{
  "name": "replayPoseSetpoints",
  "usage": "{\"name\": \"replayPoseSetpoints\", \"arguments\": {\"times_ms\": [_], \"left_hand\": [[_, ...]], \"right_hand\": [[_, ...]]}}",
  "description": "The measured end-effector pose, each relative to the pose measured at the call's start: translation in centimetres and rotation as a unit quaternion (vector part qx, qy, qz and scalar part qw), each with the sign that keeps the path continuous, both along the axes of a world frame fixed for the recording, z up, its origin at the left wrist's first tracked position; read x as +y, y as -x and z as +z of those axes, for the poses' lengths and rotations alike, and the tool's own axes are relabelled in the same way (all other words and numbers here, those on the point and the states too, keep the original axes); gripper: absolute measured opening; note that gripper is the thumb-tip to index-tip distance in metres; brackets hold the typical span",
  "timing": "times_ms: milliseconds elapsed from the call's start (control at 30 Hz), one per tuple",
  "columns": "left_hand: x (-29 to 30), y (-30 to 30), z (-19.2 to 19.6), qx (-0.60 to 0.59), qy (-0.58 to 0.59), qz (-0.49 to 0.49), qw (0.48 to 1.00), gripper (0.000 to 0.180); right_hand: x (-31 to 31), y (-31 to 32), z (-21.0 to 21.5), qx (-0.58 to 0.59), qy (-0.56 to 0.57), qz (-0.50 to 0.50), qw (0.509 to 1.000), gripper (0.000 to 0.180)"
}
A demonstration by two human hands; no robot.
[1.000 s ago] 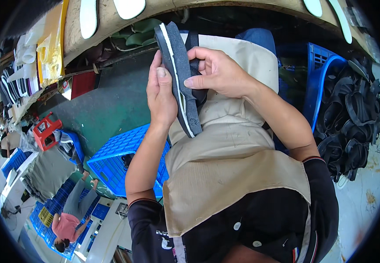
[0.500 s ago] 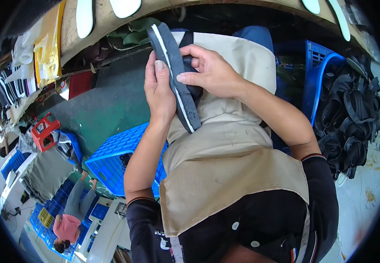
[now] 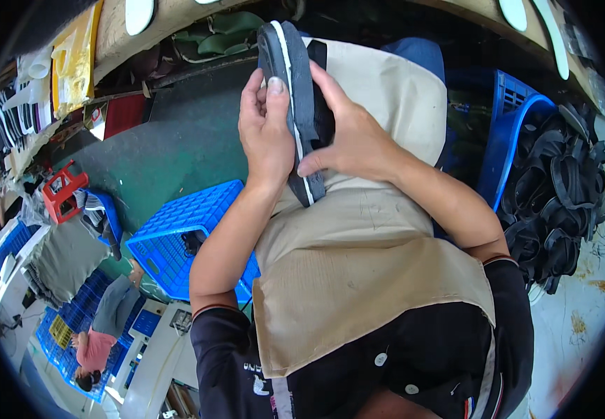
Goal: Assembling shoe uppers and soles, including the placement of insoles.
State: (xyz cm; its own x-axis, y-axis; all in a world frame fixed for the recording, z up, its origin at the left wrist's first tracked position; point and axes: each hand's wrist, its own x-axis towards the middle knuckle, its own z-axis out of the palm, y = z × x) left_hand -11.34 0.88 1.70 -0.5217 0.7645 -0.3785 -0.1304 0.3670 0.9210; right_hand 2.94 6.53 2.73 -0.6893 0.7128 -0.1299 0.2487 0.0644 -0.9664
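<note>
A dark sandal (image 3: 302,87) with a white line running along its sole edge stands on its side above my lap, toe end pointing away from me. My left hand (image 3: 269,136) grips it from the left, the thumb laid along the edge. From the right, my right hand (image 3: 358,140) is wrapped round the upper side, its thumb pressed on the lower part of the sole and its index finger stretched along the far part. The other right fingers are hidden behind the sandal. A beige apron (image 3: 379,286) covers my lap and chest.
To the right, a blue crate (image 3: 491,167) stands by a heap of black sandals (image 3: 554,188). Another blue crate (image 3: 177,244) lies left of my left arm. Pale insoles (image 3: 512,12) rest on the bench (image 3: 110,52) ahead. A red stool (image 3: 64,192) and a seated person (image 3: 96,346) are farther left.
The sandal has turned more upright and shifted slightly right. My right thumb has slid down toward its near end, and the right fingers have spread wider along it.
</note>
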Motion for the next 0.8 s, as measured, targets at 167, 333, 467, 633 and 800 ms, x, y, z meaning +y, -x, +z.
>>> {"name": "replayPoseSetpoints", "arguments": {"times_ms": [167, 333, 467, 633, 800], "left_hand": [[0.1, -0.5, 0.1, 0.016, -0.001, -0.003, 1.0, 0.054], [1.1, -0.2, 0.3, 0.007, -0.019, 0.005, 1.0, 0.052], [1.5, 0.1, 0.4, -0.003, -0.031, 0.007, 0.999, 0.052], [1.1, 1.1, 1.1, -0.047, -0.058, -0.022, 0.997, 0.052], [3.4, 2.6, 1.9, -0.165, -0.166, -0.098, 0.967, 0.054]], "right_hand": [[1.3, -0.5, -0.2, 0.067, 0.175, 0.0, 0.982, 0.098], [1.9, 0.5, -2.0, 0.16, 0.254, -0.02, 0.953, 0.09], [1.9, 1.1, -1.5, 0.169, 0.186, -0.054, 0.966, 0.078], [3.5, 0.4, 1.2, 0.137, 0.142, -0.058, 0.979, 0.051], [8.7, -3.7, 7.9, 0.115, 0.016, -0.102, 0.988, 0.02]]}}
